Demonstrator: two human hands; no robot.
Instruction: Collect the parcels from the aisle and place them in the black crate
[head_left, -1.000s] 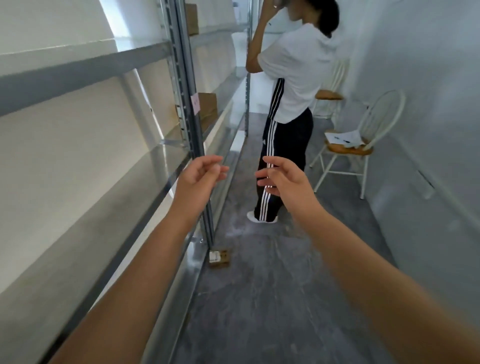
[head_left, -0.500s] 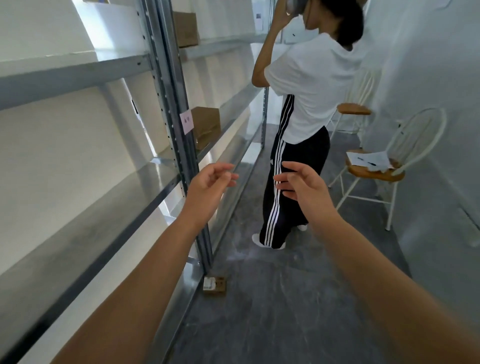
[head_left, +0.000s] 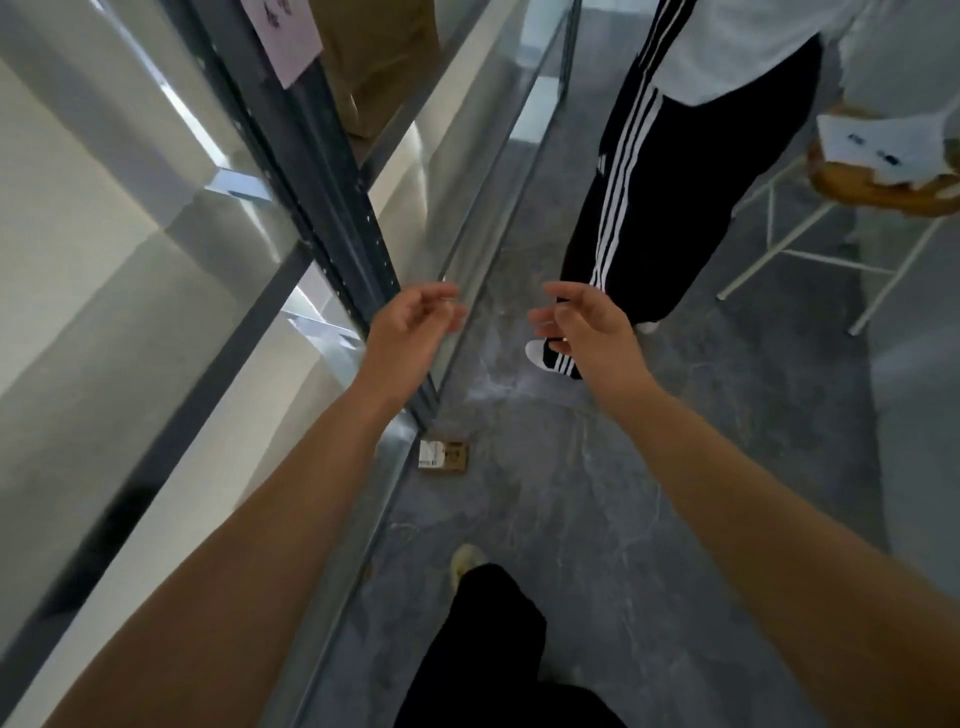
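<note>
A small brown parcel (head_left: 444, 457) with a white label lies on the grey floor, against the foot of the shelf upright. My left hand (head_left: 410, 327) and my right hand (head_left: 582, 325) are stretched out in the air above and beyond it, palms facing each other, fingers loosely curled and holding nothing. A brown cardboard box (head_left: 374, 62) sits on a shelf at the top left. No black crate is in view.
A metal shelving rack (head_left: 332, 208) runs along the left of the narrow aisle. A person in black striped trousers (head_left: 660, 197) stands just ahead. A white chair (head_left: 841, 197) with papers on its seat stands at the right. My own leg and shoe (head_left: 467, 564) show below.
The view has tilted down and moved forward. The parcel on the floor now lies closer and nearer the middle. Both hands stay empty and spread apart.
</note>
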